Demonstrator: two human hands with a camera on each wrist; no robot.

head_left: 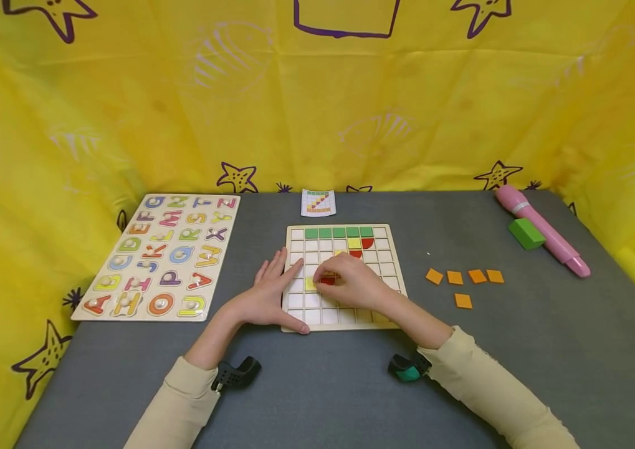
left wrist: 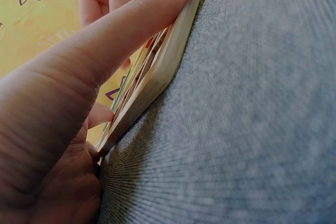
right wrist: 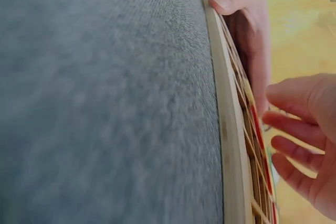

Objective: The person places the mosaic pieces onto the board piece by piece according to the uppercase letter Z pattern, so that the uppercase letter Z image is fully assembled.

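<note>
A wooden grid board (head_left: 388,269) lies in front of me, with a row of green squares (head_left: 325,232) near its far edge. Yellow squares and red rounded pieces (head_left: 367,243) run diagonally across it. My left hand (head_left: 263,299) is spread at the board's left side, its thumb resting on the near rim. Over the lower-left cells, my right hand (head_left: 353,284) has its thumb and forefinger beside a yellow square (head_left: 310,284) and a red piece (head_left: 328,282). In the right wrist view its fingers are slightly bent, a gap showing between thumb and forefinger. The palm covers several cells.
Several orange squares (head_left: 463,301) lie right of the board. Farther right are a green block (head_left: 526,234) and a pink microphone-shaped object (head_left: 553,240). A letter puzzle board (head_left: 149,293) lies left, a small pattern card (head_left: 318,202) behind the grid. Yellow cloth (head_left: 317,112) hangs around the table.
</note>
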